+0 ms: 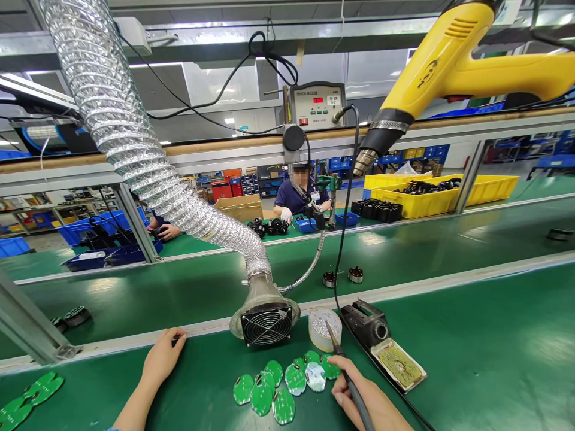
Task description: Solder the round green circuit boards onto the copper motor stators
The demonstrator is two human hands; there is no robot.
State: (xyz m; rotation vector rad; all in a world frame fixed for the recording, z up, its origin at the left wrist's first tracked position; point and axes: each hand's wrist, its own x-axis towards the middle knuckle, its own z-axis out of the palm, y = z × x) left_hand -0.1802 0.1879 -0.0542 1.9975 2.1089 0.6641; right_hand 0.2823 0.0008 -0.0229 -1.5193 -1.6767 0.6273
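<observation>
My right hand [366, 398] grips a soldering iron [353, 392] by its dark handle. The iron's tip reaches into a round white tub [324, 344] with silvery, grainy material inside. Resting at the bench's metal strip, my left hand [162, 356] is loosely bent, a gap showing between thumb and fingers, with nothing visible in it. Between my hands lie several green round circuit boards [262, 398], some overlapping. One of them, a pale shiny board [315, 377], is nearest my right hand. Right of the tub stands a soldering iron stand [366, 323] with a yellowish sponge [398, 363].
A fume extractor fan [267, 326] hangs from a silver duct [179, 203] behind the boards. Overhead are a yellow heat gun [431, 66] and a soldering station [318, 106]. More boards [29, 398] lie far left. A co-worker [302, 194] sits across the conveyor; another person's hand shows left.
</observation>
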